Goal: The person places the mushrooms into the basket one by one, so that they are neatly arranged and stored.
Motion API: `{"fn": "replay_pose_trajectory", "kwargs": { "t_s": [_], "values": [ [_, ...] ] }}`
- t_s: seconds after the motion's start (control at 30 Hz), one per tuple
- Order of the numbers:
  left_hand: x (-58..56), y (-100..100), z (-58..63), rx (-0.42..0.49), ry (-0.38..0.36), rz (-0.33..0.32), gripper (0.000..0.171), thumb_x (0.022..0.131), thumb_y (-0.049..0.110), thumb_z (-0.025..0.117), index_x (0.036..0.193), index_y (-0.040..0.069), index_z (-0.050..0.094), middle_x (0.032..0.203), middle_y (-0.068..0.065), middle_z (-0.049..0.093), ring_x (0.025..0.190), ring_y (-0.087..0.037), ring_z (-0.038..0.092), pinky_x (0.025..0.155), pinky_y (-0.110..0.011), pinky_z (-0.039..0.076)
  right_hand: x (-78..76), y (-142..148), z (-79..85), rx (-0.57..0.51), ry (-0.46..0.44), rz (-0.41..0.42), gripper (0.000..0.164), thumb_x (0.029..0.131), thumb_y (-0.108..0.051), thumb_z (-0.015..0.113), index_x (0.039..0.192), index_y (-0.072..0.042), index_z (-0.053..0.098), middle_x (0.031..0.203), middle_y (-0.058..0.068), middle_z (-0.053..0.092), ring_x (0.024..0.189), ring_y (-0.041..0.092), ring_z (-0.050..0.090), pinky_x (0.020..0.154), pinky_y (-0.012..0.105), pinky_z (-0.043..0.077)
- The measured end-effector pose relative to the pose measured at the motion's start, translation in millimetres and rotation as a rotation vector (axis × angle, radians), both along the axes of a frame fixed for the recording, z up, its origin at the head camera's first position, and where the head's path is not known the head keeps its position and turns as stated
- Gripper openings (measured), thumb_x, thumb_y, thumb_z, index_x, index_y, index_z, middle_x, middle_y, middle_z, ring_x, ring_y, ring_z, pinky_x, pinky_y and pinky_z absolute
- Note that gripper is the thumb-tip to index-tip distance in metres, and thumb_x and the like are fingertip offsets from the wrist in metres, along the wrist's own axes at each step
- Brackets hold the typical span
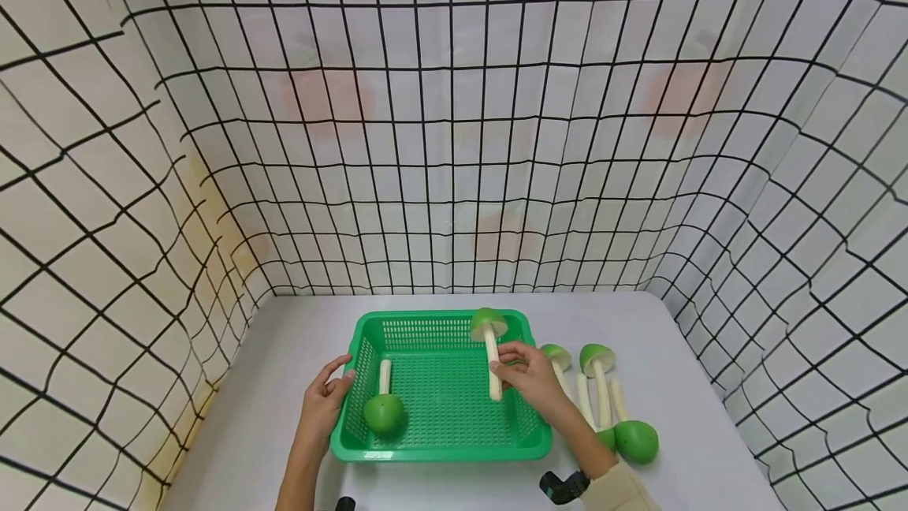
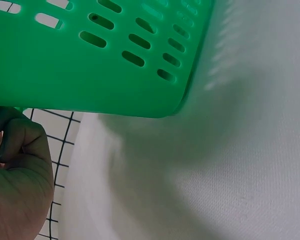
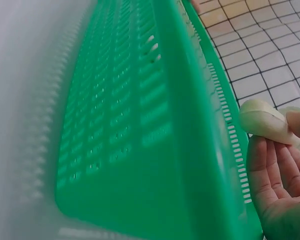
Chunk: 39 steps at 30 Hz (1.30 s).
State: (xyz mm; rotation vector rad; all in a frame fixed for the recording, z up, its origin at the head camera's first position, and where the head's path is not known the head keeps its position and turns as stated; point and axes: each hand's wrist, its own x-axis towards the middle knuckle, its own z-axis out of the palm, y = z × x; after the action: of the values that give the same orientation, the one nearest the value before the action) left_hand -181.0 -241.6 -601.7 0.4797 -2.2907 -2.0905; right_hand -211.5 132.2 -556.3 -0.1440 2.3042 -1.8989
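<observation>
While the sleeve (image 1: pixel 619 490) and two small black devices (image 1: pixel 563 487) sit nearest at the lower edge, the green basket (image 1: pixel 440 452) lies just beyond them on the white table (image 1: pixel 234 416). The left hand (image 1: pixel 325 399) grips its left rim between thumb and fingers. In the basket's left part rests a mushroom (image 1: pixel 384 415), green cap toward the person, pale stem pointing away. The right hand (image 1: pixel 528 377) pinches the stem of another, the held mushroom (image 1: pixel 491 349), over the basket's right part, cap at the far end (whether it touches the basket, I cannot tell).

Right of the basket, four more mushrooms (image 1: pixel 636 441) lie close together, two caps near and two farther off. The right forearm crosses in front of this group, covering part of one near cap and some of a far one's stem. From the right wrist, the basket's slotted side wall hides most of the interior. Beyond the table rises a black grid net (image 1: pixel 452 202), with pale cloth (image 1: pixel 433 38) and blurred reddish patches (image 1: pixel 328 95) behind it.
</observation>
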Motion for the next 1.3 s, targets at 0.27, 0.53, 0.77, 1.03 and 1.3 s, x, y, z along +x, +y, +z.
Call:
{"fn": "replay_pose_trajectory", "kwargs": {
  "t_s": [0.27,0.53,0.77,1.03,1.3],
  "values": [
    [-2.5,-2.1,-2.2,0.011,-0.016,-0.012,0.046,0.103,0.032,0.064,0.147,0.021,0.053,0.070,0.004,0.055,0.065,-0.011,0.057,0.061,-0.025,0.051,-2.8,-15.9,-1.7,0.017,-0.002,0.016,0.039,0.095,-0.020,0.076,0.128,-0.001,0.064,0.114,0.015,0.067,0.088,0.019,0.071,0.077,0.047,0.061],
    [-2.6,-1.1,-1.4,-0.023,-0.013,-0.023,0.046,0.104,0.031,0.063,0.147,0.018,0.053,0.066,0.005,0.048,0.061,-0.010,0.051,0.058,-0.024,0.047,-4.8,-31.4,-1.9,0.025,-0.001,0.040,0.035,0.095,-0.019,0.075,0.125,-0.003,0.066,0.113,0.015,0.068,0.087,0.018,0.071,0.077,0.048,0.061],
    [-1.0,-1.6,-0.7,-0.039,0.017,-0.011,0.043,0.102,0.035,0.066,0.142,0.025,0.058,0.066,0.007,0.045,0.060,-0.009,0.048,0.057,-0.024,0.045,-5.1,-42.7,-0.3,0.015,0.004,0.057,0.036,0.096,-0.019,0.074,0.126,-0.001,0.065,0.112,0.015,0.067,0.088,0.020,0.071,0.077,0.046,0.062],
    [-1.8,1.6,3.1,-0.050,0.017,-0.021,0.043,0.102,0.035,0.065,0.143,0.023,0.057,0.066,0.007,0.045,0.060,-0.009,0.047,0.057,-0.024,0.044,-9.7,-50.2,-5.9,0.015,-0.009,0.064,0.035,0.096,-0.022,0.075,0.124,-0.003,0.067,0.111,0.013,0.069,0.085,0.017,0.071,0.078,0.053,0.060],
    [-2.2,1.1,1.3,-0.073,0.001,-0.004,0.042,0.102,0.034,0.066,0.142,0.025,0.058,0.066,0.006,0.046,0.061,-0.010,0.048,0.058,-0.025,0.044,-5.6,-65.8,-8.2,0.017,-0.031,0.085,0.032,0.096,-0.019,0.074,0.122,-0.002,0.066,0.109,0.013,0.067,0.084,0.016,0.070,0.076,0.050,0.061]
  ]
}}
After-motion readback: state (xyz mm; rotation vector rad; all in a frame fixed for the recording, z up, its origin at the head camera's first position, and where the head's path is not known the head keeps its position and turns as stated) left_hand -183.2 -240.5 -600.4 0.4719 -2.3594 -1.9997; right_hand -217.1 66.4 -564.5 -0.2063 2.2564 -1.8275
